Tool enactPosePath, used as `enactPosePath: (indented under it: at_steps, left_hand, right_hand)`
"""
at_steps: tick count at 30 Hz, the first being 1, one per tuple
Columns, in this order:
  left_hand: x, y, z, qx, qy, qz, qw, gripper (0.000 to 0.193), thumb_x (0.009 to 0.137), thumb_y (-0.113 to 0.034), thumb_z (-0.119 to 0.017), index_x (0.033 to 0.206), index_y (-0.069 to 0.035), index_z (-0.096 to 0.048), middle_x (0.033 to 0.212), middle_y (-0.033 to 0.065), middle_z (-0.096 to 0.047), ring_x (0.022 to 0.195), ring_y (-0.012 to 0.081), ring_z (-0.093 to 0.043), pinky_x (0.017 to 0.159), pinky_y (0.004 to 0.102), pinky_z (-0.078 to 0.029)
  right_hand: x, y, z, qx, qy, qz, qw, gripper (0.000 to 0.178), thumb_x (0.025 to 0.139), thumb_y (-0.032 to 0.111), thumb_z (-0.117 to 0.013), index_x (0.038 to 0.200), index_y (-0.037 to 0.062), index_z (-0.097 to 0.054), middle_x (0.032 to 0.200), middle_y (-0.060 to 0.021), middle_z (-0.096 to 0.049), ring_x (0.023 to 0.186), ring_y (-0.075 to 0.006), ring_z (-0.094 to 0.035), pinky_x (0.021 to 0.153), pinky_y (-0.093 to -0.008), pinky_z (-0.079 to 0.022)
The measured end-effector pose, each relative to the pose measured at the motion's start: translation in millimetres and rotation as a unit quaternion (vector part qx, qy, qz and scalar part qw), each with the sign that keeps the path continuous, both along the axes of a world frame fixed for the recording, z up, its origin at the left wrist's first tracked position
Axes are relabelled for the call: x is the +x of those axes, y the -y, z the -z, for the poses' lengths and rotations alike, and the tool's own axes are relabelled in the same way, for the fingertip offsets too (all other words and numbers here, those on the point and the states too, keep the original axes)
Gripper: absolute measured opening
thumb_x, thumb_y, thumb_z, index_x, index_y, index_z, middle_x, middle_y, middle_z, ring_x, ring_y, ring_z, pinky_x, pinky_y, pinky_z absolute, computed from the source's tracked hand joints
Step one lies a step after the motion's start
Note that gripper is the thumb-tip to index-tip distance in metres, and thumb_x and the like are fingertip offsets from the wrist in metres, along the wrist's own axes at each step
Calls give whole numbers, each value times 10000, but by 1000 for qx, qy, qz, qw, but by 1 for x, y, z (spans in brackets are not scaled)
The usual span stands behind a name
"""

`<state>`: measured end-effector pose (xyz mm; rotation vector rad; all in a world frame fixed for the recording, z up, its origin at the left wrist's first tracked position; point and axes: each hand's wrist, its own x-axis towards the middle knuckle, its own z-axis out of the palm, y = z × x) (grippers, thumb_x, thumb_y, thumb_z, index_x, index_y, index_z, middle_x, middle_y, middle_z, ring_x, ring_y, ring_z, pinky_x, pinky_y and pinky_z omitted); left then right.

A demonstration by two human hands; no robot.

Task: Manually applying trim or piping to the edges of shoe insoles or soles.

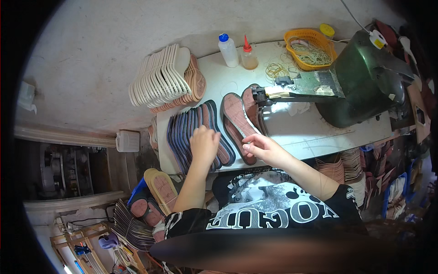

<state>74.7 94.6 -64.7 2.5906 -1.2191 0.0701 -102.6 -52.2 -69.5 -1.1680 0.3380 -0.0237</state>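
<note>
My left hand (204, 144) hovers on or just over a leaning row of dark-edged shoe insoles (180, 137), with its fingers curled; what lies under the fingertips is hidden. A pinkish insole with a dark rim (237, 113) lies slantwise on the table, on top of other insoles. Its near end is between the thumb and fingers of my right hand (264, 149), which is closed on it. Another similar insole (250, 101) rests beside it, partly under the arm of a dark green machine (310, 86).
White and tan insoles (162, 77) stand stacked at the back left. Two squeeze bottles, one blue-capped (228, 51) and one red-tipped (249, 58), stand by the wall. A yellow basket (329, 43) holds rubber bands; loose bands (276, 71) lie nearby. A ruler (321, 138) lies near the table's front edge.
</note>
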Motion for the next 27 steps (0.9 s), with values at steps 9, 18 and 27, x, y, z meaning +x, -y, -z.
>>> enactPosePath:
  at_steps: [9, 18, 27]
  left_hand:
    - [-15, 19, 13, 85, 30, 2, 996, 168, 697, -194, -638, 650, -36, -608, 844, 96, -539, 871, 281, -517, 715, 424, -419]
    - [-53, 11, -16, -254, -1, 27, 967, 156, 792, -107, -595, 717, -27, -485, 1025, 135, -454, 983, 289, -394, 897, 398, -307]
    - [-75, 14, -23, -468, -101, 72, 875, 460, 809, -321, -662, 1095, -12, -479, 1193, 159, -440, 1102, 251, -455, 959, 368, -345]
  right_hand:
    - [-13, -8, -1, -201, -23, -128, 971, 282, 906, 216, -617, 1067, -10, -566, 862, -47, -645, 801, -107, -596, 746, -257, -477]
    - [-2, -1, -20, -11, 9, 9, 1000, 407, 937, 351, -556, 1106, -19, -580, 981, -81, -642, 924, -156, -592, 821, -292, -467]
    - [-3, 14, -61, 44, 94, 106, 989, 231, 968, 216, -521, 930, -2, -588, 834, 3, -593, 771, -53, -495, 688, -228, -437]
